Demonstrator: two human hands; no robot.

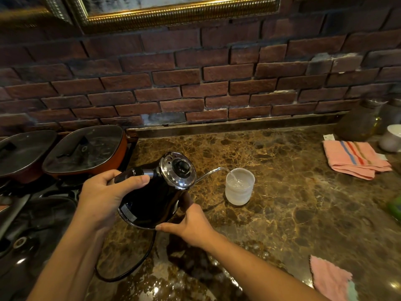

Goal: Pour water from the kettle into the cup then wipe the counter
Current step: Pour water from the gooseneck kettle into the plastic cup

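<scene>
The black, glossy gooseneck kettle (pixel 152 196) with its perforated chrome lid was tipped well over toward the right, held above the brown marbled stone counter (pixel 293 203), and a thin stream ran from its slender curved spout into the small frosted translucent cup (pixel 239 186) standing just beside it. The left hand (pixel 104 196) was closed around the black handle, thumb laid along the top, while the right hand (pixel 188 222) cupped the lower edge of the body, fingers curled under the base rim, steadying the tilt. Water already stood fairly high in the cup, so to my eye the pour was well along, and the thing to do was ease the tilt back gently rather than jerk it, keeping the spout tip over the cup's mouth until the stream stopped. The black cord (pixel 130 266) looped on the counter beneath the kettle looked liable to drag or catch. Some wet sheen showed on the stone near the front edge. A folded pink cloth with coloured stripes (pixel 355 159) lay well apart at the far right, and another pink cloth (pixel 329 276) lay nearer at the front right; either looked handy for the wiping to come.
</scene>
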